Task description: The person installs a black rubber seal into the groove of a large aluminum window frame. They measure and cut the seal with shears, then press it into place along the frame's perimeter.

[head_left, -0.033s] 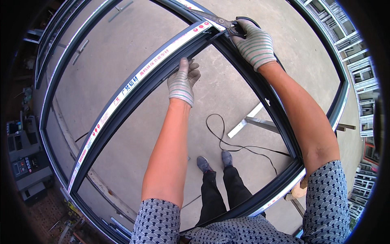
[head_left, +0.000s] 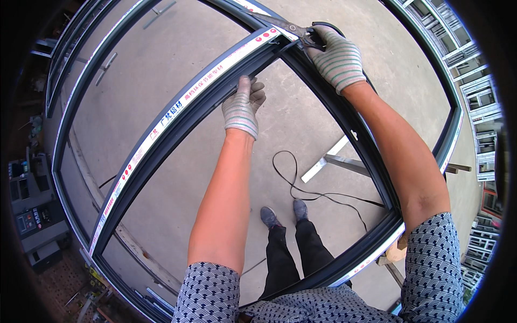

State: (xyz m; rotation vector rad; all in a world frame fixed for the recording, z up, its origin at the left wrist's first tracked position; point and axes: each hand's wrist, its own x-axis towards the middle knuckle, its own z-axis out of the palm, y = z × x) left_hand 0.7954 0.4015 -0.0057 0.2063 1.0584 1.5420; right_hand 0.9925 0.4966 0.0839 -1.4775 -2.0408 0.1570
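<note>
A large dark window frame (head_left: 141, 161) with white printed protective film lies across the view, its bars meeting near the top middle. My right hand (head_left: 339, 60), in a striped knit glove, is closed on the black handles of a pair of scissors (head_left: 292, 28). The worn blades point left over the corner where the bars meet. My left hand (head_left: 240, 112), gloved alike, has its thumb on the inner edge of the middle bar, with fingers curled below it in the opening. A dark strip end (head_left: 285, 49) shows at the corner under the scissors.
A thin black cord (head_left: 295, 171) loops on the concrete floor by my shoes. Metal supports (head_left: 344, 161) stand beneath the frame. Stacked metal frames (head_left: 481, 116) line the right side; a grey machine (head_left: 36, 220) stands at the left.
</note>
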